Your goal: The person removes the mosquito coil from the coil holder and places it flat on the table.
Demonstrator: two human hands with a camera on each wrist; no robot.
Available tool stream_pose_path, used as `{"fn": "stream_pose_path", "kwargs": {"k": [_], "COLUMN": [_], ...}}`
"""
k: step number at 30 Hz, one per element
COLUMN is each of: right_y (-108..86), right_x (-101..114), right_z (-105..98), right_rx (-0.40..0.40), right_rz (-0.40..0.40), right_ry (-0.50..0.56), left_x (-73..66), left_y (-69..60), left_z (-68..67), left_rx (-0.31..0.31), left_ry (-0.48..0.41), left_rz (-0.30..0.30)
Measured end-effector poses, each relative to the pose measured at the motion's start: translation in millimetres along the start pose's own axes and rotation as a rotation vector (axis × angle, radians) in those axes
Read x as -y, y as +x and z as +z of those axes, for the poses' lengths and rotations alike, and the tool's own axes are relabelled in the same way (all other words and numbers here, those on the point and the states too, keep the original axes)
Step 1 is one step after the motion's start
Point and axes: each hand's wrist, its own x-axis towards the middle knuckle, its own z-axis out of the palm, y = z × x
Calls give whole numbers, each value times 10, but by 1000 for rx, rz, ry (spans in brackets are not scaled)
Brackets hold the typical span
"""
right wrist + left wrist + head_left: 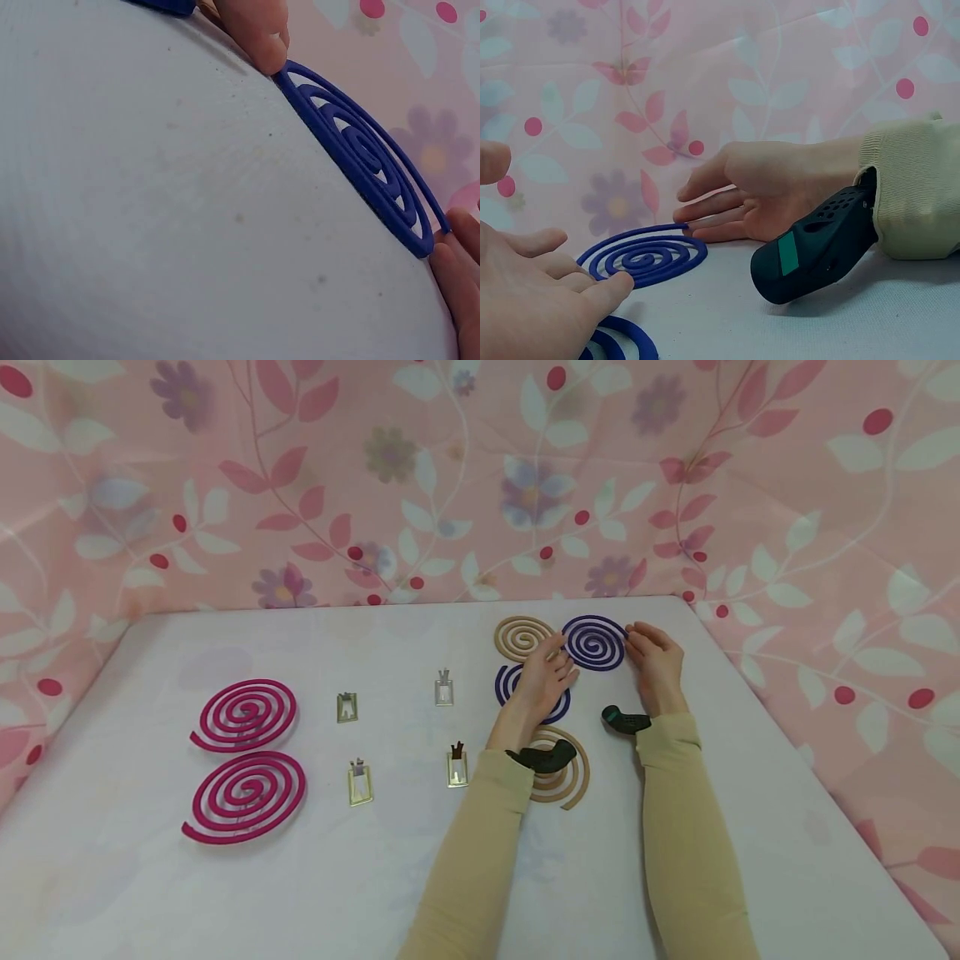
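Note:
A blue spiral mosquito coil (592,645) lies near the far right of the table. My right hand (660,664) pinches its outer end from the right. Palm turned up, my left hand (538,687) reaches the coil's left edge with extended fingers, and a fingertip touches it in the right wrist view. Under that hand is a second blue coil (497,691), partly hidden. One tan coil (522,639) sits just left of the held one. Nearer to me, another tan coil (587,768) is partly covered by my left wrist.
Two pink coils (247,710) lie one before the other at the left. Several small metal coil stands (360,783) are spread across the middle. A black wrist device (626,722) sits by my right cuff. Behind the white table (750,793) hangs a floral cloth (480,485).

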Motion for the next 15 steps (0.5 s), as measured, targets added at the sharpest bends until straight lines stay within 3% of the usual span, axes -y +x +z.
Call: {"fn": "stream_pose_path", "kwargs": {"k": [8, 15], "right_y": [-11, -42], "right_x": [-7, -4], "right_z": [28, 22], "right_rx": [45, 177], "right_rz": [-8, -8], "right_ry": [-104, -324], "left_x": [-2, -3], "left_y": [-16, -24], "left_z": [10, 16], "left_rx": [-4, 1], "left_ry": [9, 22], "left_rz": [-6, -16]}}
